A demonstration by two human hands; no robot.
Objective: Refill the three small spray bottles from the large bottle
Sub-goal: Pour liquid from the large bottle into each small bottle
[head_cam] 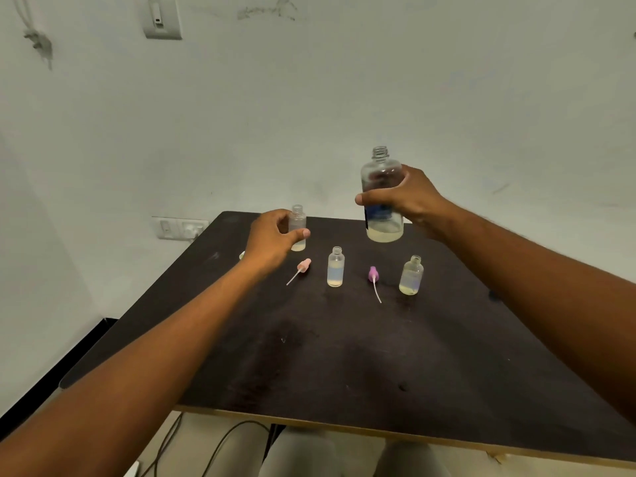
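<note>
Wall socket (180,228): white plate on the wall, just behind the table's far left corner.
Table (344,356): dark top, pale front edge, scuffed in places.
Left hand (272,241): out over the far left of the table, fingers and thumb curled round the leftmost small bottle, thumb tip across its front.
Left small bottle (298,228): clear, uncapped, upright, in the left hand's grip; thin layer of yellowish liquid at the bottom; whether the base touches the table, cannot tell.
Pink spray top (303,266): lying flat on the table just below that hand, dip tube pointing toward the near left.
Middle small bottle (335,267): standing free and upright, open neck, a little pale liquid inside.
Purple spray top (373,275): on its side between the middle and right bottles, white tube trailing toward the viewer.
Large bottle (382,197): clear, cap off, upright, held above the far edge of the table; dark blue label, shallow yellowish liquid at the base.
Right hand (407,201): wrapped round the large bottle's middle, fingers across the front, gripping from the right.
Right small bottle (411,275): standing alone, leaning slightly in the wide-angle view, open neck, low liquid level.
</note>
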